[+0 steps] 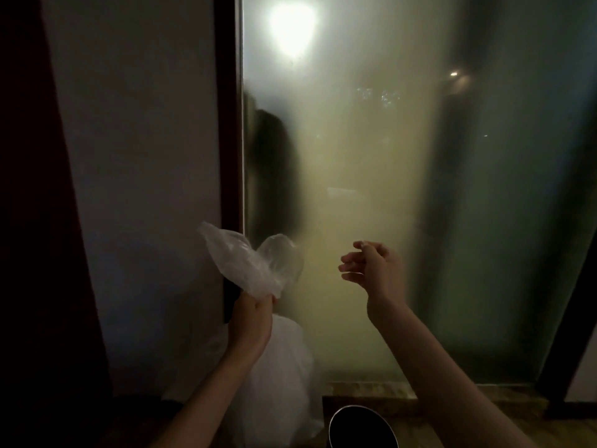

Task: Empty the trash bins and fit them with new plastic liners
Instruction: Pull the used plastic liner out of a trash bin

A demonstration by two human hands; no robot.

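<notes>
My left hand (250, 321) is raised at lower centre and grips the gathered end of a clear plastic liner (248, 260), which billows upward above the fist. To its right my right hand (371, 266) hovers in the air with loosely bent fingers and holds nothing. A small round dark trash bin (361, 426) with a metal rim stands on the floor at the bottom edge, below and between my forearms. A full white plastic bag (281, 373) sits on the floor under my left hand, against the wall and glass.
A frosted glass panel (371, 189) fills the middle and right, lit from behind, with a dark frame (231, 124) at its left edge. A pale wall (139, 156) stands left. A stone sill (368, 391) and wooden floor (517, 425) run along the bottom right.
</notes>
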